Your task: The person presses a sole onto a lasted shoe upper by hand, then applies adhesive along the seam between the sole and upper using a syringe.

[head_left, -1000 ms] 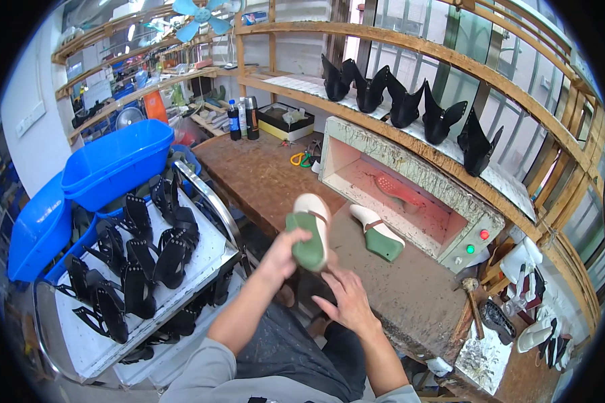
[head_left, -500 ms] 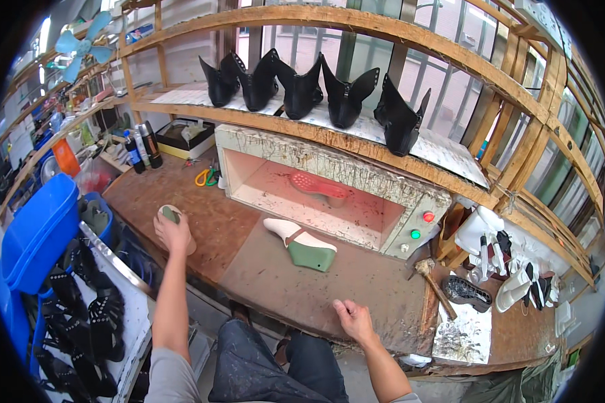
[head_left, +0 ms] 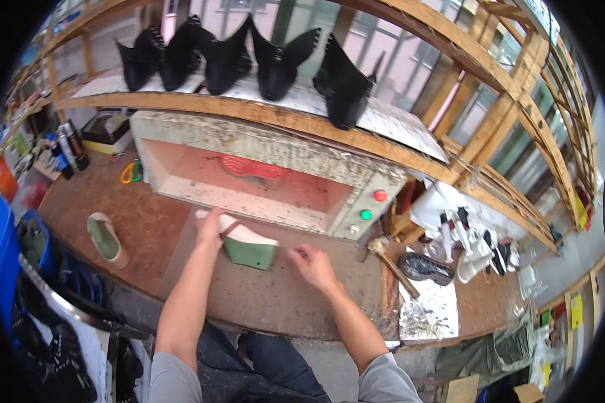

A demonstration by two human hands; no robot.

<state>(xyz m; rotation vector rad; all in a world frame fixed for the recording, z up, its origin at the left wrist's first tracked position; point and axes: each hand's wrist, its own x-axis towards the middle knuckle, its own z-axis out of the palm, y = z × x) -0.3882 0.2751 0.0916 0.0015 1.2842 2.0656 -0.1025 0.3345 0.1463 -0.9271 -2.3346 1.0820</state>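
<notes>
On the bench before me lies a green shoe last (head_left: 251, 254) on its side, with a white cover over its sole and a brown band around its middle. My left hand (head_left: 210, 225) is closed around its toe end. Just right of its heel is my right hand (head_left: 314, 265), apart from it, with fingers curled in and no object seen in them. A second last (head_left: 105, 238), green with a pale rim, rests farther left on the bench.
A heater box (head_left: 249, 144) stands at the back with a red sole (head_left: 249, 168) inside. Black shoe uppers (head_left: 275, 64) line the shelf above. To the right are a hammer (head_left: 393, 265), a black sole (head_left: 425, 267) and stained paper (head_left: 429, 312). A blue bin (head_left: 0, 258) stands left.
My left hand has let go of the second last at the left and moved right onto the toe of the banded last. My right hand has moved closer to its heel. The view has shifted right.
</notes>
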